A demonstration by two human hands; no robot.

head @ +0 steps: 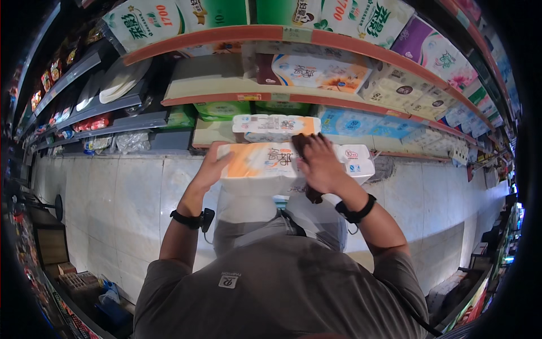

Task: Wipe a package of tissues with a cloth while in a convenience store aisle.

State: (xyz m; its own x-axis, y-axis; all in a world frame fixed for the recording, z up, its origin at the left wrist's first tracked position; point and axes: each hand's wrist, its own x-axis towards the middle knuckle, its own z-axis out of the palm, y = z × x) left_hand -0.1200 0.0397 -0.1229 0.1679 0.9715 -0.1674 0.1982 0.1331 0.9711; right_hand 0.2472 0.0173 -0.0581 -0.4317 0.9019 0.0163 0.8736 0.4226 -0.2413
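Note:
A long plastic-wrapped pack of toilet rolls (254, 163), white with an orange print, lies across in front of me above my knees. My left hand (213, 167) grips its left end, thumb on top. My right hand (321, 165) presses a dark brown cloth (314, 194) onto the pack's upper face, right of the middle; the cloth hangs over the near side. Just beyond, a similar pack (277, 124) rests on the bottom shelf (211, 130).
Shelves with red-orange edge strips (338, 101) curve ahead, stacked with tissue packs. Grey shelves (106, 106) with bagged goods stand at left. A pale tiled floor (135, 190) lies around me. Boxes and a blue bin (112, 311) are at lower left.

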